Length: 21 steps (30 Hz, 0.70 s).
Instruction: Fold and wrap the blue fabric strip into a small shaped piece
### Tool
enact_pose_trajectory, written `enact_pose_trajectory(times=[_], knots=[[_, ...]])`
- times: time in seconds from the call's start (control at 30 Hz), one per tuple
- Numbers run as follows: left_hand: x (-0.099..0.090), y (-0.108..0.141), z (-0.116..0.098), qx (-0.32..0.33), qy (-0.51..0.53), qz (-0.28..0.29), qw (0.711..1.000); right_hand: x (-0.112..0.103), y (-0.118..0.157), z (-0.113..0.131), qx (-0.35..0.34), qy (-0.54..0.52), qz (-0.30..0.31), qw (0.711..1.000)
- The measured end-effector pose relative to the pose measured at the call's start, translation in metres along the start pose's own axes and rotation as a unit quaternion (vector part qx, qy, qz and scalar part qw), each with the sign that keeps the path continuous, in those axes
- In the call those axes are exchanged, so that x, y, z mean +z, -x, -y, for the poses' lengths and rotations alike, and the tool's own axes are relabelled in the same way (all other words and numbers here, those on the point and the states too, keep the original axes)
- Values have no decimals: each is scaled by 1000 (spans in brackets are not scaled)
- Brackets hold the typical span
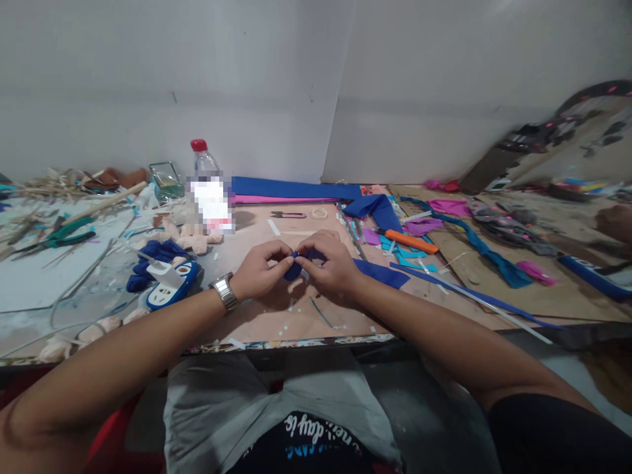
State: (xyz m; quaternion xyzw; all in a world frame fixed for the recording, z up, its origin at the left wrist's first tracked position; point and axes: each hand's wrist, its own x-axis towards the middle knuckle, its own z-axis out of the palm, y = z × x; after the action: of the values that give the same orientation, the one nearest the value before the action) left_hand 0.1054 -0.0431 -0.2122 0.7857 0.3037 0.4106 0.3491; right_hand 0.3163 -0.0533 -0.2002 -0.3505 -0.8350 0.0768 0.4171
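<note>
Above the middle of the table, my left hand and my right hand meet with fingertips almost touching. Both pinch a small bunched piece of blue fabric between thumb and forefinger. A blue strip shows on the far side of my right wrist; whether it joins the pinched piece is hidden by the hand. Beyond my hands lie thread snips and a roll of tape. A thin dark stick rests on the table just below my right hand.
To the left are a blue-and-white power strip, dark blue bundles, green-handled pliers and a red-capped bottle. An orange cutter, fabric scraps and a long white rod lie right. A wall rises behind.
</note>
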Motion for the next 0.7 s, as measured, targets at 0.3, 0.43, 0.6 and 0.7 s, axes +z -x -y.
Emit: enact_pose_trajectory(times=[0.3, 0.43, 0.6, 0.7], knots=[[-1, 0, 0, -9, -7, 2, 1000, -1, 0, -1, 0, 5, 12, 1000], [2, -1, -1, -26, 43, -8, 999, -1, 0, -1, -8, 4, 9, 1000], [3, -1, 1, -43, 78, -17, 996, -2, 0, -1, -14, -1, 5, 1000], [3, -1, 2, -38, 87, -12, 995, -1, 0, -1, -10, -7, 13, 1000]])
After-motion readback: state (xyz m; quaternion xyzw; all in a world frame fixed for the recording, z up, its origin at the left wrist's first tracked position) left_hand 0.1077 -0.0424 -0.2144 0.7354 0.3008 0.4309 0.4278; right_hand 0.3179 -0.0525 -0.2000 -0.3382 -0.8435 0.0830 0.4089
